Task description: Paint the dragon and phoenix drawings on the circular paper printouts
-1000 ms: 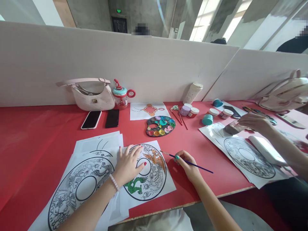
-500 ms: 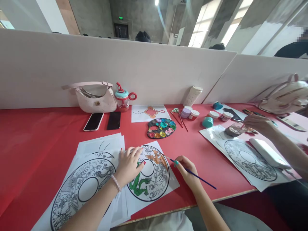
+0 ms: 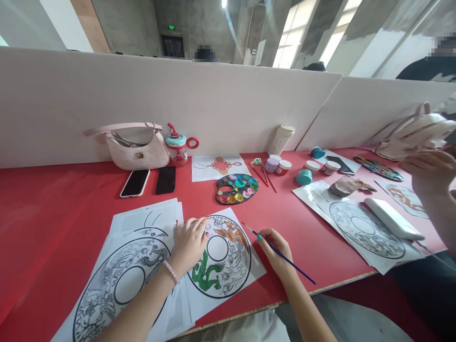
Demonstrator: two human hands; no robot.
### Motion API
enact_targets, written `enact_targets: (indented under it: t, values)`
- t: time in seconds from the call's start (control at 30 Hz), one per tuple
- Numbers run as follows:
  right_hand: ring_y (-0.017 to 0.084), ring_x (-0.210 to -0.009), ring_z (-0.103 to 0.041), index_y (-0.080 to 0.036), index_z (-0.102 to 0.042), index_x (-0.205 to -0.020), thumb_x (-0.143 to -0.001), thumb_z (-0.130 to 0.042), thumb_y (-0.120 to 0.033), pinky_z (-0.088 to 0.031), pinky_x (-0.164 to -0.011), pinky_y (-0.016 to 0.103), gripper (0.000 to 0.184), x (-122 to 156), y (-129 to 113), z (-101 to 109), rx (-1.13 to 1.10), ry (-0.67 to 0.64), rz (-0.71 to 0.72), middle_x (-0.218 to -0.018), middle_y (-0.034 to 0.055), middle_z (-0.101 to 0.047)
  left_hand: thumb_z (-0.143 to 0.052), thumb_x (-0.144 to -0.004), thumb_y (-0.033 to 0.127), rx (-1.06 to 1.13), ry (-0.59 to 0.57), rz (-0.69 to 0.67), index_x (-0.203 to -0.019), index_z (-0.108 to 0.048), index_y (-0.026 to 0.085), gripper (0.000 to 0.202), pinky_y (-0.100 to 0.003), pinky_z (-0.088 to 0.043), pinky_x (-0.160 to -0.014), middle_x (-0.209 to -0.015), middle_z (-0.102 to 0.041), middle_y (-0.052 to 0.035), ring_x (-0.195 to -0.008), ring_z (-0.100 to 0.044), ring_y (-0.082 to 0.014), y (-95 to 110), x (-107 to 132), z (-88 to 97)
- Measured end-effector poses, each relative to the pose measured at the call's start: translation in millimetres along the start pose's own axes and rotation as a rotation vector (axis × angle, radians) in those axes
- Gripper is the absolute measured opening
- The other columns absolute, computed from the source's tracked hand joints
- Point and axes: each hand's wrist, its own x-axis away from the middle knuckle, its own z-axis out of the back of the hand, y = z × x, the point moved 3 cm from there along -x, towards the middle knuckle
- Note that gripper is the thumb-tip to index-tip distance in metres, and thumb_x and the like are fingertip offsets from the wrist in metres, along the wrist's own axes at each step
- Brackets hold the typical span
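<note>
A thin blue paintbrush [image 3: 289, 260] is pinched in the fingers of my right hand [image 3: 276, 251], its tip just off the upper right edge of the painted sheet. That sheet carries a round line drawing [image 3: 231, 270] with a green dragon and an orange-brown bird coloured in; the rest is black outline. My left hand [image 3: 190, 242], wearing a pink bead bracelet, lies with fingers stretched over the drawing's left side. Under my left forearm is a stack of uncoloured sheets [image 3: 107, 266]. Behind the drawing rests a black paint palette [image 3: 219, 196] with several colours in its wells.
At the back are a pink handbag [image 3: 138, 152], a cup with a red straw [image 3: 177, 149], two phones [image 3: 135, 183], a red knot drawing [image 3: 199, 173] and several paint jars [image 3: 284, 167]. A co-worker's hand [image 3: 432, 171] is raised at right, beyond a white case [image 3: 394, 218].
The brush tip has moved off the bird, slightly up and left. The co-worker's hand has left the water container and risen to the right. The view has shifted slightly.
</note>
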Motion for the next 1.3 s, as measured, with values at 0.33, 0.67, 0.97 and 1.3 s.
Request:
enact_targets:
  t: [0.33, 0.67, 0.97, 1.3]
  values:
    - [0.017, -0.058, -0.060, -0.021, -0.058, -0.083, -0.081, -0.056, -0.054, -0.051, -0.059, 0.029, 0.033, 0, 1, 0, -0.083, 0.062, -0.067, -0.061, 0.0022, -0.061, -0.042, -0.089, 0.019, 0.001, -0.004, 0.030, -0.127, -0.052, 0.024, 0.039, -0.062, -0.026, -0.104, -0.131, -0.058, -0.0069, -0.116, -0.052, -0.0275, 2, 0, 2.7]
    - [0.017, -0.061, -0.059, -0.022, -0.059, -0.087, -0.086, -0.050, -0.054, -0.050, -0.059, 0.028, 0.034, 0, 7, -4, -0.054, 0.020, -0.038, -0.063, 0.0021, -0.060, -0.042, -0.088, 0.019, -0.034, 0.022, 0.068, -0.126, -0.053, 0.023, 0.039, -0.058, -0.031, -0.102, -0.125, -0.058, -0.0094, -0.111, -0.055, -0.0275, 2, 0, 1.9]
    - [0.016, -0.057, -0.060, -0.023, -0.058, -0.093, -0.091, -0.046, -0.041, -0.053, -0.055, 0.027, 0.021, 48, -3, -4, 0.009, 0.156, -0.094, -0.069, 0.0024, -0.060, -0.047, -0.087, 0.022, -0.033, 0.013, 0.084, -0.125, -0.053, 0.018, 0.039, -0.042, -0.045, -0.090, -0.115, -0.060, -0.0103, -0.104, -0.057, -0.0249, 2, 1, 8.4]
    - [0.020, -0.084, -0.071, -0.025, -0.060, -0.109, -0.092, -0.043, -0.024, -0.057, -0.062, 0.025, 0.025, 67, -8, 4, 0.523, 0.041, 0.290, -0.114, 0.0129, -0.062, -0.043, -0.091, 0.022, -0.050, -0.043, 0.093, -0.129, -0.051, 0.014, 0.039, -0.038, -0.047, -0.082, -0.115, -0.064, -0.0121, -0.097, -0.062, -0.0231, 3, -1, 14.5]
